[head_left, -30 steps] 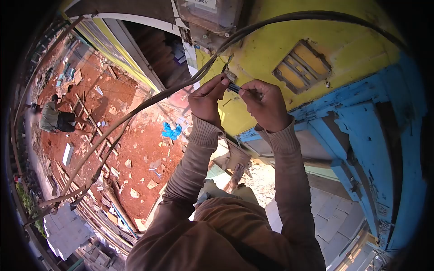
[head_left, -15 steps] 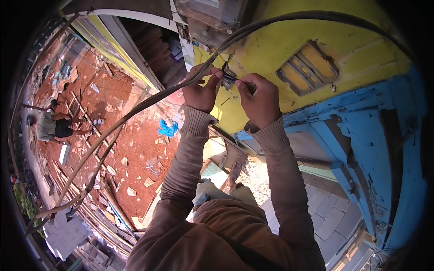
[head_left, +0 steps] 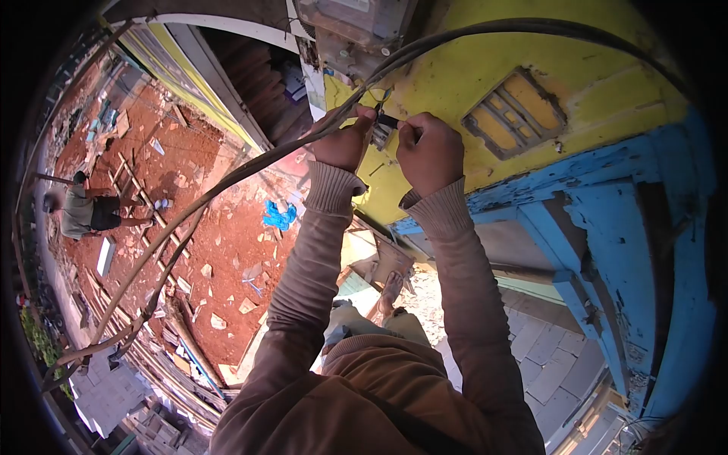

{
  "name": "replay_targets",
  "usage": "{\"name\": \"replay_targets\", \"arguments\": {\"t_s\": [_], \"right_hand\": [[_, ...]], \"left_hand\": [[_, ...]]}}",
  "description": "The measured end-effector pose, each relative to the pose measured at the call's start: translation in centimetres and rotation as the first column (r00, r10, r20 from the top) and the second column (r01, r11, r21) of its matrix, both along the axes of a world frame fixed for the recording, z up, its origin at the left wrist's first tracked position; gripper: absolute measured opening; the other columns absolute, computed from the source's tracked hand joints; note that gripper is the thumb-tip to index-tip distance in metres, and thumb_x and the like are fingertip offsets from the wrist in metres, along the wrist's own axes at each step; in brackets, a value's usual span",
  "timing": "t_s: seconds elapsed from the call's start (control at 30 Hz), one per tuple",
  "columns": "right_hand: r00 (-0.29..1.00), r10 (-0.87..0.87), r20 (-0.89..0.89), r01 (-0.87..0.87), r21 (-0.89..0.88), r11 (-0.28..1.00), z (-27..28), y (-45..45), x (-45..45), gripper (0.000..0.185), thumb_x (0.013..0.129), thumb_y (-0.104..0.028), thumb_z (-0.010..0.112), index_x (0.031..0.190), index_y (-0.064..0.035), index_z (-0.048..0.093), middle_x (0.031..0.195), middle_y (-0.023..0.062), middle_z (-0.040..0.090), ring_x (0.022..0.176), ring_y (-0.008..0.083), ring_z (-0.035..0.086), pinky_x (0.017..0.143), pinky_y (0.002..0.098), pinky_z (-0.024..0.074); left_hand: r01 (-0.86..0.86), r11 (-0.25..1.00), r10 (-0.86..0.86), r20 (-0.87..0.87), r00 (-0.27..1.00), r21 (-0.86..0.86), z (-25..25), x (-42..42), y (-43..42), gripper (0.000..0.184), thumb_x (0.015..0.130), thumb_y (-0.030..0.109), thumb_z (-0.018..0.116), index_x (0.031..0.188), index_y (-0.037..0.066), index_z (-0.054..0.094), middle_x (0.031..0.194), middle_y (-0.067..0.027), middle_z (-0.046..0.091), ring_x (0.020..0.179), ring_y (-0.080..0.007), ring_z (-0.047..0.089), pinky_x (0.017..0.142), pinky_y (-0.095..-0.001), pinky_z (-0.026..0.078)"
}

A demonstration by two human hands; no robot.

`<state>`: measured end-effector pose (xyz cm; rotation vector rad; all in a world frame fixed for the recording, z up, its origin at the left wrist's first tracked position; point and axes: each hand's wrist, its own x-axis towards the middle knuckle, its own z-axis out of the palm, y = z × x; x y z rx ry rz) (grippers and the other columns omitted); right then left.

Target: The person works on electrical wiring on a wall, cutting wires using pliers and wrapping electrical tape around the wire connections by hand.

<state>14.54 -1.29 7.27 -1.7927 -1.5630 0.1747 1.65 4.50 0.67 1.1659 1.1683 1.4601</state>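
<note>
My left hand (head_left: 343, 144) is closed in a pinch at the ends of thin wires (head_left: 385, 95) that come down by the yellow wall. My right hand (head_left: 432, 155) is curled shut just to the right, fingers pressed on a short black strip (head_left: 388, 120) that looks like electrical tape. The strip spans the small gap between both hands, reaching the wires at the left fingertips. A thick dark cable (head_left: 250, 171) passes in front of my left hand. Behind the fingers, a small grey fitting (head_left: 381, 136) on the wall is partly hidden.
Above the hands is a meter box (head_left: 356, 26). A vent grille (head_left: 516, 114) sits in the yellow wall, over peeling blue timber (head_left: 607, 250). Far below, another person (head_left: 83, 211) is bent over on red soil (head_left: 205, 296) strewn with rubble, poles and blue plastic (head_left: 280, 215).
My right hand has turned and curled more tightly, its fingers rising slightly. The black strip now lies higher and straighter between the hands. My left hand stays nearly in place.
</note>
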Motion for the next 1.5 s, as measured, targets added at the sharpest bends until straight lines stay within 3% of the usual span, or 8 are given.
{"name": "replay_targets", "arguments": {"t_s": [0.17, 0.5, 0.6, 0.67, 0.87, 1.1, 1.2, 1.5], "right_hand": [[0.996, -0.033, 0.088, 0.029, 0.049, 0.998, -0.7, 0.6, 0.0, 0.015, 0.087, -0.017, 0.061, 0.079, -0.0043, 0.066, 0.080, 0.0179, 0.068, 0.076, 0.0387, 0.067, 0.071, 0.0478, 0.0534], [0.986, -0.057, 0.154, 0.041, 0.101, 0.994, -1.4, 1.4, -0.4, 0.012, 0.084, -0.015, 0.068, 0.079, -0.0040, 0.068, 0.076, 0.0180, 0.067, 0.072, 0.0373, 0.066, 0.066, 0.0452, 0.0514], [0.987, -0.051, 0.154, 0.037, 0.090, 0.995, -1.5, 1.6, -0.4, 0.011, 0.084, -0.015, 0.068, 0.080, -0.0040, 0.068, 0.077, 0.0182, 0.067, 0.073, 0.0374, 0.066, 0.066, 0.0455, 0.0511], [0.987, -0.050, 0.156, 0.036, 0.088, 0.995, -1.5, 1.8, -0.4, 0.010, 0.084, -0.014, 0.068, 0.081, -0.0040, 0.069, 0.078, 0.0182, 0.067, 0.074, 0.0375, 0.066, 0.065, 0.0457, 0.0509], [0.987, 0.007, 0.161, -0.037, 0.182, 0.983, -1.6, 2.2, -0.4, 0.013, 0.087, -0.016, 0.064, 0.078, -0.0055, 0.066, 0.078, 0.0156, 0.066, 0.072, 0.0363, 0.066, 0.065, 0.0462, 0.0520], [0.998, 0.057, 0.021, -0.060, 0.227, 0.972, -1.8, 2.5, -0.6, 0.016, 0.085, -0.019, 0.071, 0.077, -0.0044, 0.068, 0.072, 0.0152, 0.065, 0.067, 0.0347, 0.064, 0.060, 0.0441, 0.0494], [0.999, 0.050, 0.000, -0.049, 0.204, 0.978, -1.9, 2.7, -0.4, 0.020, 0.085, -0.020, 0.072, 0.075, -0.0035, 0.068, 0.069, 0.0163, 0.064, 0.065, 0.0350, 0.064, 0.059, 0.0433, 0.0485], [0.999, 0.006, 0.033, -0.011, 0.150, 0.989, -3.1, 3.5, -0.2, 0.026, 0.086, -0.026, 0.072, 0.075, -0.0032, 0.068, 0.068, 0.0183, 0.064, 0.062, 0.0370, 0.063, 0.055, 0.0440, 0.0476]], "left_hand": [[0.213, 0.963, -0.179, 0.201, 0.963, -0.165, 1.0, -0.4, 0.0, 0.010, 0.085, 0.009, 0.073, 0.089, 0.001, 0.074, 0.071, -0.0066, 0.071, 0.063, -0.0122, 0.064, 0.063, -0.0273, 0.051], [0.156, 0.982, -0.149, 0.070, 0.986, -0.106, 0.7, -0.5, -0.4, 0.010, 0.087, 0.010, 0.071, 0.085, 0.001, 0.072, 0.070, -0.0045, 0.070, 0.065, -0.0100, 0.063, 0.062, -0.0265, 0.049], [0.147, 0.989, -0.147, 0.021, 0.989, -0.011, 0.8, -0.5, -1.0, 0.011, 0.089, 0.009, 0.069, 0.085, 0.000, 0.067, 0.073, -0.0046, 0.070, 0.069, -0.0098, 0.064, 0.064, -0.0255, 0.050], [0.224, 0.975, -0.222, 0.082, 0.972, -0.014, 0.1, -0.6, -1.0, 0.013, 0.092, 0.008, 0.068, 0.100, -0.002, 0.067, 0.090, -0.0056, 0.070, 0.083, -0.0138, 0.068, 0.077, -0.0253, 0.052], [0.232, 0.973, -0.231, 0.096, 0.968, -0.003, 0.2, -1.0, -1.6, 0.011, 0.094, 0.008, 0.066, 0.101, 0.000, 0.069, 0.091, -0.0053, 0.070, 0.084, -0.0129, 0.067, 0.078, -0.0253, 0.051], [0.275, 0.961, -0.274, 0.113, 0.955, 0.012, 0.4, -2.0, -1.0, 0.013, 0.093, 0.010, 0.067, 0.100, 0.000, 0.069, 0.092, -0.0083, 0.071, 0.085, -0.0206, 0.071, 0.075, -0.0311, 0.056], [0.303, 0.950, -0.267, 0.297, 0.917, -0.082, 0.7, -2.0, -0.3, 0.016, 0.092, 0.013, 0.069, 0.099, -0.001, 0.068, 0.090, -0.0095, 0.071, 0.082, -0.0227, 0.072, 0.072, -0.0340, 0.059], [0.496, 0.847, -0.421, 0.331, 0.844, -0.189, 1.7, -2.7, 1.8, 0.030, 0.094, 0.016, 0.065, 0.118, -0.002, 0.062, 0.098, -0.0113, 0.070, 0.072, -0.0215, 0.070, 0.068, -0.0323, 0.059]]}}
